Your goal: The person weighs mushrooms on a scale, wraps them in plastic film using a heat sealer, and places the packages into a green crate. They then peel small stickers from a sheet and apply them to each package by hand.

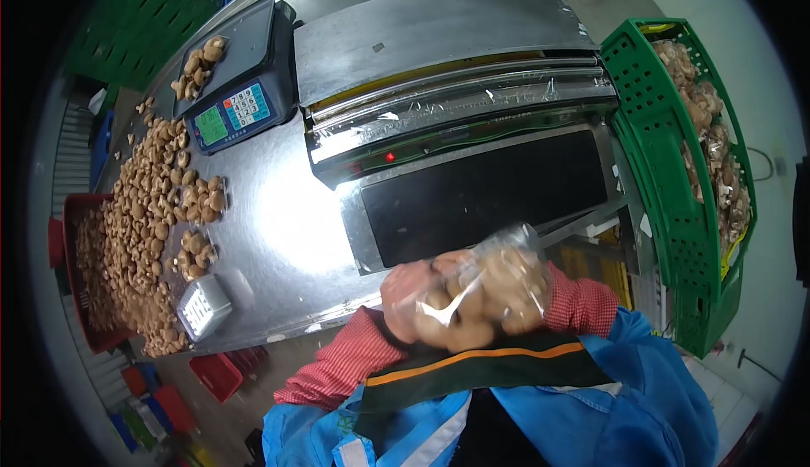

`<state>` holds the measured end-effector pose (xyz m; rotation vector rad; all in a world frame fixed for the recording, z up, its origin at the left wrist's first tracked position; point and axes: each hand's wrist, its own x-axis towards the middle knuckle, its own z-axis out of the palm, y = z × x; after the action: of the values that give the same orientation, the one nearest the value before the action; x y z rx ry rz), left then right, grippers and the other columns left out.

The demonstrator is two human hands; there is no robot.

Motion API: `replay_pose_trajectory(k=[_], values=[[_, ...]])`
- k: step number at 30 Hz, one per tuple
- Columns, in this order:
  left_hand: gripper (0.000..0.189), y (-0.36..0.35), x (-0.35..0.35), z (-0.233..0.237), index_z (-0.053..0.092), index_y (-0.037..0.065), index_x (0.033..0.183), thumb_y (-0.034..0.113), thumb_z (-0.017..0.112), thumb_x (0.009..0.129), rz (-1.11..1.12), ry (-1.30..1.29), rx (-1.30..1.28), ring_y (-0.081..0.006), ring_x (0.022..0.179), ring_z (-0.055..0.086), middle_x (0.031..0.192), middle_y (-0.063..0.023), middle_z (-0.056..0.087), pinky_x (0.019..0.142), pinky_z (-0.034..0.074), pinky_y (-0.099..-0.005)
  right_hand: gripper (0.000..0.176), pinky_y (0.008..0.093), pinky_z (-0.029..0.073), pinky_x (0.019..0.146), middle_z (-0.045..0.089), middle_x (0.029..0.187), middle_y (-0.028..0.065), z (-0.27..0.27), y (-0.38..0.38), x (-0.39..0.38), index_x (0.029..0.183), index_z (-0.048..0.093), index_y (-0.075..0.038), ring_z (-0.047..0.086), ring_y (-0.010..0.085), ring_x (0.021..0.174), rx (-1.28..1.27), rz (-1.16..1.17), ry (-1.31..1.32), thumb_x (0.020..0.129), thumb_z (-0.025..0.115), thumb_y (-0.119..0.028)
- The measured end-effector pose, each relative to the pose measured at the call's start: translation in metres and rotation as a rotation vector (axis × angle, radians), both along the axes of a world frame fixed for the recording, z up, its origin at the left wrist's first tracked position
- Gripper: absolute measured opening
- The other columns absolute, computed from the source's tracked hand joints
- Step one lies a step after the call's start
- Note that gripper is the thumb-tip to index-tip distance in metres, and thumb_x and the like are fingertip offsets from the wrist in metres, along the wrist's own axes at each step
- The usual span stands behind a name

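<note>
A clear plastic bag of mushrooms (481, 298) is in front of my chest, slightly blurred. My left hand (407, 300) is closed around its left side. On the right, my red checked sleeve (582, 302) runs up to the bag, and the bag hides my right hand and its fingers. Just beyond the bag lies the black pad (489, 193) of a metal wrapping machine (447, 45), with a red light lit on its front. The bag's plastic glints, and brown caps show through it.
Loose mushrooms (139, 205) heap on the left of the steel table (278, 205), beside a red crate (80, 205). A digital scale (245, 113) carries several mushrooms. A small clear tray (204, 307) stands near the front edge. Right, a green crate (666, 155) holds bagged mushrooms.
</note>
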<state>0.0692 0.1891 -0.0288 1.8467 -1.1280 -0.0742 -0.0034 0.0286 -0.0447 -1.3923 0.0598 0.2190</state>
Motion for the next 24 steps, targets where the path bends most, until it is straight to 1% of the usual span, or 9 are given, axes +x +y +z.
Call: replay_pose_trajectory(k=[2, 5, 6, 8, 11, 16, 18, 21, 24], values=[[0.027, 0.014, 0.005, 0.024, 0.062, 0.014, 0.08, 0.031, 0.075, 0.063, -0.088, -0.212, -0.145, -0.0235, 0.063, 0.045, 0.078, -0.0045, 0.05, 0.056, 0.033, -0.0369, 0.014, 0.0265, 0.047, 0.066, 0.061, 0.079, 0.005, 0.011, 0.014, 0.007, 0.092, 0.061, -0.001, 0.054, 0.0118, 0.07, 0.423, 0.202, 0.324, 0.092, 0.054, -0.013], [0.031, 0.027, 0.008, 0.052, 0.067, 0.016, 0.094, 0.032, 0.075, 0.07, -0.234, -0.212, -0.15, -0.0234, 0.079, 0.051, 0.089, -0.0069, 0.055, 0.066, 0.038, -0.0389, 0.02, 0.0278, 0.044, 0.069, 0.06, 0.084, 0.0064, 0.038, 0.018, 0.007, 0.095, 0.059, 0.001, 0.052, 0.0109, 0.076, 0.268, 0.585, 0.0, 0.094, 0.055, -0.019], [0.032, 0.035, 0.016, 0.063, 0.066, 0.011, 0.099, 0.027, 0.075, 0.073, -0.421, 0.049, 0.094, -0.0247, 0.092, 0.054, 0.104, -0.0116, 0.057, 0.077, 0.041, -0.0386, 0.021, 0.0287, 0.044, 0.072, 0.06, 0.088, 0.0075, 0.042, 0.02, 0.008, 0.098, 0.058, 0.0, 0.053, 0.0115, 0.079, 0.253, 0.656, 0.043, 0.093, 0.057, -0.02], [0.043, 0.046, 0.017, 0.075, 0.055, 0.005, 0.115, 0.023, 0.069, 0.078, -0.436, 0.605, 0.086, -0.0285, 0.108, 0.05, 0.116, -0.0152, 0.055, 0.092, 0.036, -0.0389, 0.025, 0.0306, 0.043, 0.078, 0.06, 0.097, 0.0097, 0.047, 0.018, 0.01, 0.103, 0.057, -0.001, 0.053, 0.0128, 0.087, 0.221, 0.793, 0.119, 0.092, 0.06, -0.023], [0.059, 0.037, 0.0, 0.102, 0.038, -0.002, 0.137, 0.022, 0.059, 0.086, -0.55, 0.963, 0.137, -0.0302, 0.127, 0.042, 0.129, -0.0173, 0.05, 0.108, 0.028, -0.0393, 0.03, 0.0289, 0.038, 0.093, 0.053, 0.099, 0.0089, 0.031, 0.028, -0.03, 0.11, 0.051, 0.0, 0.052, 0.0157, 0.093, 0.712, 0.42, -0.276, 0.093, 0.056, -0.024], [0.059, 0.04, -0.017, 0.035, 0.033, -0.003, 0.141, 0.027, 0.051, 0.094, -0.347, 1.324, 0.038, -0.0252, 0.129, 0.041, 0.137, -0.0144, 0.045, 0.107, 0.032, -0.0367, 0.039, 0.0375, 0.04, 0.099, 0.057, 0.111, 0.0113, 0.046, -0.041, -0.059, 0.125, 0.048, -0.002, 0.054, 0.0255, 0.106, 0.664, 0.063, 0.238, 0.094, 0.048, -0.026], [0.067, 0.005, -0.019, 0.034, 0.032, -0.005, 0.14, 0.041, 0.051, 0.095, -0.268, 1.46, -0.207, -0.0251, 0.127, 0.044, 0.138, -0.0151, 0.044, 0.106, 0.035, -0.0391, 0.05, 0.0417, 0.038, 0.103, 0.052, 0.131, 0.0121, 0.014, -0.058, -0.076, 0.134, 0.043, -0.004, 0.051, 0.0269, 0.119, 1.007, -0.193, 0.241, 0.098, 0.04, -0.038], [0.057, -0.055, -0.024, 0.039, 0.032, -0.005, 0.14, 0.03, 0.047, 0.098, -0.253, 1.406, -0.266, -0.0251, 0.126, 0.045, 0.137, -0.0159, 0.045, 0.106, 0.035, -0.0392, 0.061, 0.0431, 0.031, 0.108, 0.044, 0.139, 0.0115, 0.027, -0.104, -0.096, 0.138, 0.039, -0.005, 0.047, 0.0272, 0.124, 1.226, -0.421, 0.047, 0.095, 0.041, -0.049], [0.058, -0.138, -0.027, 0.058, 0.024, -0.003, 0.144, 0.03, 0.042, 0.1, -0.45, 1.144, -0.128, -0.0284, 0.129, 0.042, 0.14, -0.0166, 0.04, 0.107, 0.035, -0.042, 0.058, 0.0413, 0.035, 0.107, 0.046, 0.137, 0.0125, 0.048, -0.15, -0.1, 0.137, 0.039, -0.003, 0.047, 0.0253, 0.123, 0.598, -0.801, -0.065, 0.098, 0.035, -0.047]])
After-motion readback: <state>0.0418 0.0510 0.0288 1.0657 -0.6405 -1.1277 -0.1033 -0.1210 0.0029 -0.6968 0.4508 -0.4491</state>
